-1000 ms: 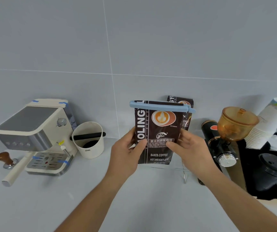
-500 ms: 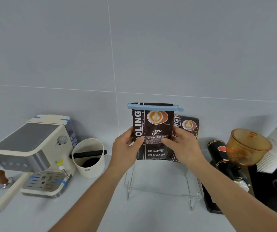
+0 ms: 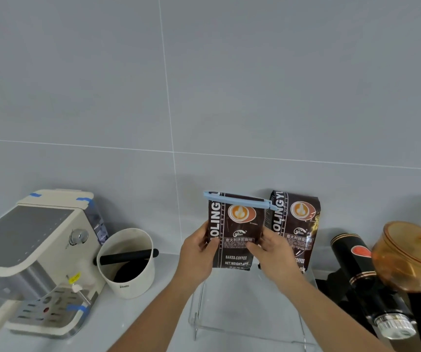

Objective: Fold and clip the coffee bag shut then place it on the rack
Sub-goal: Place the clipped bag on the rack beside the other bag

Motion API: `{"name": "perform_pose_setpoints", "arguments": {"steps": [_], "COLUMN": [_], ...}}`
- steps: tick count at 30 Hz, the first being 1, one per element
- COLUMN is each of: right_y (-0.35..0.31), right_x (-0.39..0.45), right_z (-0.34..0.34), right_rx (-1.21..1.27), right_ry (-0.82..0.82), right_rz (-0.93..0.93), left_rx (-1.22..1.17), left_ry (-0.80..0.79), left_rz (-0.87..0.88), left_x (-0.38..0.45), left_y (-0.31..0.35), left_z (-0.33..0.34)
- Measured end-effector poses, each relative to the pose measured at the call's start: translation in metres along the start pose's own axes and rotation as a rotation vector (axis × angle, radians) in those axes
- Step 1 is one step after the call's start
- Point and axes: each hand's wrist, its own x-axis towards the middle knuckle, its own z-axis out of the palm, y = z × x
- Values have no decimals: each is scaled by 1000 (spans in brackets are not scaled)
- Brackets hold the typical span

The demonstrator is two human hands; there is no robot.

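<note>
- Clear rack (image 3: 250, 334) stands on the counter (image 3: 138, 323), at its near middle; thin wire legs, see-through top.
- Espresso machine (image 3: 34, 257) at the counter's left edge, blue tape on lid and drip tray.
- Cream knock box (image 3: 128, 265) just right of the machine, black bar across its mouth.
- Left hand (image 3: 196, 257) grips the coffee bag (image 3: 234, 237) by its left edge, thumb across the front; fingers clenched on the bag.
- Right hand (image 3: 275, 255) grips the bag's right edge, thumb on the label; fingers also closed on it.
- Bag is upright, held above the rack's back part; whether its bottom touches the rack, cannot tell.
- Blue clip (image 3: 239, 200) runs across the bag's folded top, slightly tilted down to the right.
- Second coffee bag (image 3: 298, 224) stands upright just behind and right, near the wall.
- Black grinder (image 3: 364, 278) with amber hopper (image 3: 412, 257) at the counter's right edge.
</note>
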Motion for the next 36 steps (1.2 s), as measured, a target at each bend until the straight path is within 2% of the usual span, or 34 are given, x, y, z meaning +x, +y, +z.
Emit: {"name": "perform_pose_setpoints", "arguments": {"steps": [8,12,27,36], "right_y": [20,24,20,9], "right_x": [8,10,39,41], "right_z": [11,15,22,17], "right_rx": [-91,-92,-51,-196], "right_ry": [29,36,98,80], "right_rz": [-9,-22,-15,-2], "left_rx": [-7,68,142,206], "left_ry": [-10,-14,-57,-43], "left_rz": [-45,-52,-81,-88], "left_x": [9,9,35,42], "left_y": [-29,-43,-38,-39], "left_z": [2,-1,-1,-1]}}
